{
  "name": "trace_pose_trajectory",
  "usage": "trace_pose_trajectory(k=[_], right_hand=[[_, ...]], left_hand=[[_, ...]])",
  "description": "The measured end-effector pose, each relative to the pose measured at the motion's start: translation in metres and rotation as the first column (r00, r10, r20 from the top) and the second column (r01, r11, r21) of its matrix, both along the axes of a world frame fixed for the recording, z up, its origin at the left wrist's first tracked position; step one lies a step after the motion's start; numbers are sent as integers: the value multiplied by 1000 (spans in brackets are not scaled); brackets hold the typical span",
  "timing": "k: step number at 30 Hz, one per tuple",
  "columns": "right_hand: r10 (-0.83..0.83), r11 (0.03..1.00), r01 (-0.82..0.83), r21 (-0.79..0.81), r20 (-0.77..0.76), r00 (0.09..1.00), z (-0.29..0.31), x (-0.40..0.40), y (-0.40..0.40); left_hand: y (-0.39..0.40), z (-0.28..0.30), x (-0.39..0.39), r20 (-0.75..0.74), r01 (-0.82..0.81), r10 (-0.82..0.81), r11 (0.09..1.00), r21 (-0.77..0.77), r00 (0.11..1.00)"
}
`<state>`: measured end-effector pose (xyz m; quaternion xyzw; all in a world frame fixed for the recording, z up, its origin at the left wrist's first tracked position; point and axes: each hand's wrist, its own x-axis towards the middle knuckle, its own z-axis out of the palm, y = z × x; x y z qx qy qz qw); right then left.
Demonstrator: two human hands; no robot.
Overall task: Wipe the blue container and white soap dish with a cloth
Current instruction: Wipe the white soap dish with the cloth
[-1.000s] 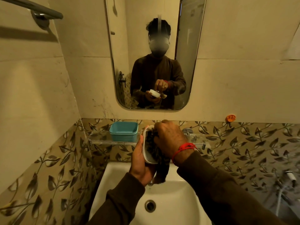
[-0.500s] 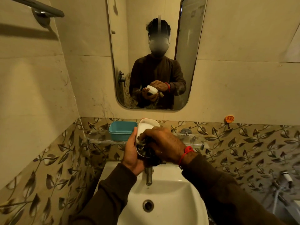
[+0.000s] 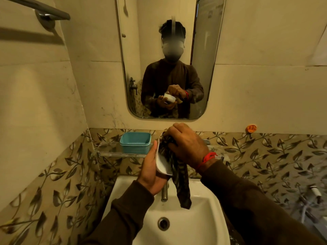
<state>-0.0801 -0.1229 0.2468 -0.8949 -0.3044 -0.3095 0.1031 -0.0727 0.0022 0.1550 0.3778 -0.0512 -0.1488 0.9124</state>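
White soap dish point(image 3: 161, 166) is the thing in play, held up on edge above the basin, near the centre of the view, its open face turned to three o'clock. Going by size, the cream tiled wall point(image 3: 256, 85) fills the upper half, with a leaf-patterned tile band point(image 3: 265, 152) running across below it. The mirror point(image 3: 169, 57) hangs at twelve o'clock and reflects the person holding the dish. The white sink point(image 3: 200, 218) sits at six o'clock, its drain point(image 3: 163, 223) low in the bowl and the metal tap point(image 3: 164, 192) rising at the back, partly hidden by the left wrist. A towel rail point(image 3: 40, 9) crosses the corner at eleven o'clock. A glass shelf point(image 3: 122, 153) runs along the patterned band at nine o'clock from the hands, and the blue container point(image 3: 135, 142) stands on it, just beside the dish and apart from both hands. The left hand point(image 3: 151, 171) cups the dish from behind, fingers wrapped round its back and thumb along the rim. The right hand point(image 3: 187, 145), with a red thread point(image 3: 208, 157) at the wrist, clenches a dark patterned cloth point(image 3: 178, 174) and presses it into the dish's hollow; the loose end hangs down over the basin. A small orange hook point(image 3: 251, 128) sticks to the wall at two o'clock.
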Motion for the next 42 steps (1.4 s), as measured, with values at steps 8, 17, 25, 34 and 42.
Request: trace_pose_trajectory(k=[8, 17, 25, 34, 42], right_hand=[[-195, 972, 194, -129, 5, 981, -5, 5, 8], [-57, 973, -45, -227, -422, 905, 1, -16, 10], [188, 982, -135, 133, -776, 602, 16, -9, -17], [188, 890, 89, 448, -538, 822, 22, 8, -26], [-24, 970, 110, 219, -362, 932, 13, 9, -11]], left_hand=[[-3, 3, 4, 76, -99, 95, 993, 57, 993], [5, 0, 9, 3, -129, 129, 989, 68, 992], [-2, -1, 3, 98, 5, 5, 995, -104, 995], [-17, 5, -5, -6, -19, 18, 990, -143, 1000], [-28, -4, -4, 3, -1, 1, 998, -62, 1000]])
